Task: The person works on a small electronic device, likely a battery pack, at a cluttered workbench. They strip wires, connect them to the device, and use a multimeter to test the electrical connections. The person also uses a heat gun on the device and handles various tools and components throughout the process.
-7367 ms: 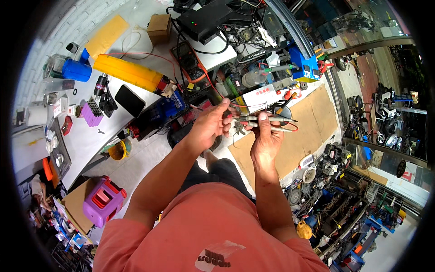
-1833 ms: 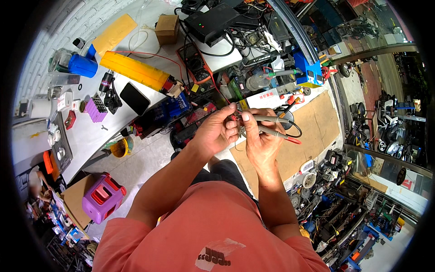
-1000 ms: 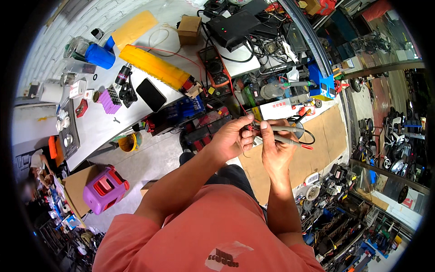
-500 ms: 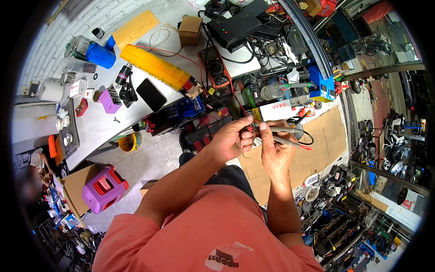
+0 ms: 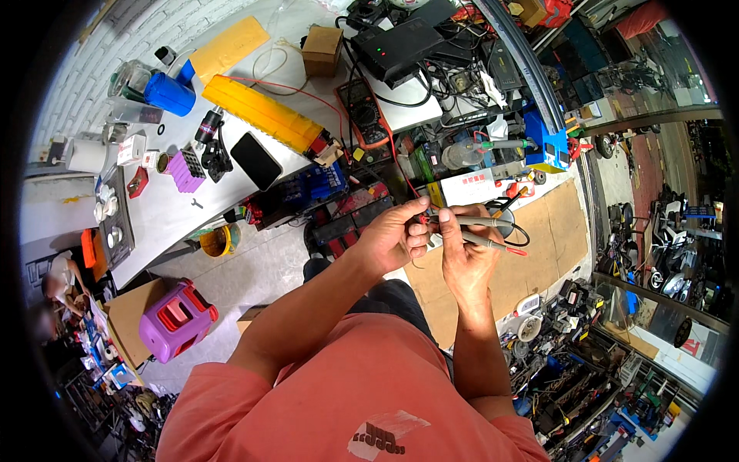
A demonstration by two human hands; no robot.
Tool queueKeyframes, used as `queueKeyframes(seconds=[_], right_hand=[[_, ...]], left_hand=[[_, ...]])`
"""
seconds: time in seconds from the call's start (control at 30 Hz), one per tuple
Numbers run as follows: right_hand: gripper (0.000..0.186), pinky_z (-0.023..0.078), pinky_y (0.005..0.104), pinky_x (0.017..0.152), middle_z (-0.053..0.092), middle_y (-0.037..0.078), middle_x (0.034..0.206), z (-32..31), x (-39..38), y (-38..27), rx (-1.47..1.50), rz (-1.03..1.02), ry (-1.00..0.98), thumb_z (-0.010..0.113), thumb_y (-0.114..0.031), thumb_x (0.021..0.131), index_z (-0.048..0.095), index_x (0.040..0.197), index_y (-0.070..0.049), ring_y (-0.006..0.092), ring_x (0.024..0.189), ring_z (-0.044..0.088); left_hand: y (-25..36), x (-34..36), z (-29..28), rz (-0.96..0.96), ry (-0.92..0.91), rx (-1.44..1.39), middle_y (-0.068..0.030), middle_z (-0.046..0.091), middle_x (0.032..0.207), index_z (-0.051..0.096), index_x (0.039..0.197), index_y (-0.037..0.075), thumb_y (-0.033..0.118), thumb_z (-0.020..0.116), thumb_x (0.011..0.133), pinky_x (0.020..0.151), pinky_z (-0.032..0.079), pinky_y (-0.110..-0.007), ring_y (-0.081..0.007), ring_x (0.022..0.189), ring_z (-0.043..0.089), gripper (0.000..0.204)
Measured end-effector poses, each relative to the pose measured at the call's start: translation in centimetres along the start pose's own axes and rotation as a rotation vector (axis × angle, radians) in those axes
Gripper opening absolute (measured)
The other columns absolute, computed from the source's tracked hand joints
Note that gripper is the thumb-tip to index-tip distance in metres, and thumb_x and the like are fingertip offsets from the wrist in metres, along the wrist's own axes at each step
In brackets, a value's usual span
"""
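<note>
My right hand (image 5: 468, 266) is closed around two grey test probes (image 5: 483, 242), which lie side by side and point across toward my left hand. One probe has a red end; a black lead loops from the other. My left hand (image 5: 394, 239) pinches a small red connector or wire end (image 5: 423, 219) between thumb and fingers, close to the probe tips. Fingers partly hide it, so I cannot tell whether the tips touch it. A multimeter (image 5: 363, 115) with an orange-red rim lies beyond my hands at the bench edge, and a red lead (image 5: 402, 171) runs from it toward them.
On the white bench (image 5: 223, 181) are a yellow battery-like block (image 5: 265, 115), a phone (image 5: 257, 162), a blue cup (image 5: 171, 94) and a black power box (image 5: 396, 50). A purple stool (image 5: 178, 319) stands at left. Cardboard (image 5: 539, 254) lies at right. Another person (image 5: 65, 281) is at far left.
My hands stay almost in place, with the right hand and probes shifting very slightly. The person at far left has moved a little.
</note>
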State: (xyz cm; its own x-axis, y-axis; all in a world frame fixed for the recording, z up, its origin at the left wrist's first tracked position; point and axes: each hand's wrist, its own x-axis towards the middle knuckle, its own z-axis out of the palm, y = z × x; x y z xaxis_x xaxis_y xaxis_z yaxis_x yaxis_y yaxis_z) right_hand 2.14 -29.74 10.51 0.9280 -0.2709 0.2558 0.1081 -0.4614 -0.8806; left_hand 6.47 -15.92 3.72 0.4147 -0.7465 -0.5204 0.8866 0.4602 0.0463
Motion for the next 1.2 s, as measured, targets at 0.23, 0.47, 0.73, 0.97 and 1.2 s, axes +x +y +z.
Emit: queueKeyframes(seconds=[0.23,0.47,0.73,0.97,1.2], right_hand=[[0.010,0.048,0.0339,0.060,0.069,0.010,0.083,0.1,-0.3,0.5,0.047,0.031,0.000,0.074,-0.005,0.094,0.070,0.087,0.001,0.0208,0.069,0.065],[0.009,0.051,0.0344,0.060,0.070,0.012,0.085,0.4,-0.5,-0.3,0.074,0.108,-0.029,0.074,-0.005,0.093,0.071,0.088,0.002,0.0209,0.071,0.067],[0.015,0.051,0.0383,0.062,0.070,0.016,0.084,0.6,-0.3,1.0,-0.099,0.069,-0.093,0.074,-0.009,0.093,0.072,0.086,0.004,0.0278,0.072,0.067],[0.012,0.052,0.0330,0.060,0.071,0.011,0.074,1.0,-0.1,1.8,-0.122,0.129,-0.181,0.073,-0.008,0.093,0.071,0.090,0.003,0.0180,0.068,0.068],[0.010,0.053,0.0282,0.062,0.070,0.005,0.076,0.5,0.0,1.6,0.084,0.341,-0.287,0.071,-0.008,0.095,0.064,0.099,-0.001,0.0100,0.068,0.067]], left_hand=[[0.1,-0.3,0.6,-0.004,0.054,-0.002,0.0112,0.045,0.061,0.062,0.090,0.016,0.045,0.060,0.105,0.053,0.032,-0.025,-0.0053,0.053,0.040,0.032],[-0.3,0.3,-0.6,0.035,0.051,-0.070,0.0078,0.052,0.073,0.063,0.098,0.014,0.043,0.058,0.105,0.065,0.038,-0.026,-0.0079,0.067,0.047,0.031],[-1.6,1.2,-3.6,0.012,0.107,0.018,0.0058,0.055,0.079,0.064,0.103,0.015,0.037,0.052,0.109,0.070,0.042,-0.028,-0.0112,0.072,0.051,0.026],[-2.2,1.4,-4.4,0.017,0.172,0.059,0.0042,0.058,0.079,0.064,0.099,0.017,0.040,0.051,0.110,0.069,0.044,-0.029,-0.0130,0.070,0.053,0.028],[-1.0,0.6,-3.9,0.061,0.060,0.167,0.0012,0.064,0.081,0.063,0.097,0.015,0.040,0.050,0.110,0.069,0.049,-0.031,-0.0141,0.071,0.061,0.031]])
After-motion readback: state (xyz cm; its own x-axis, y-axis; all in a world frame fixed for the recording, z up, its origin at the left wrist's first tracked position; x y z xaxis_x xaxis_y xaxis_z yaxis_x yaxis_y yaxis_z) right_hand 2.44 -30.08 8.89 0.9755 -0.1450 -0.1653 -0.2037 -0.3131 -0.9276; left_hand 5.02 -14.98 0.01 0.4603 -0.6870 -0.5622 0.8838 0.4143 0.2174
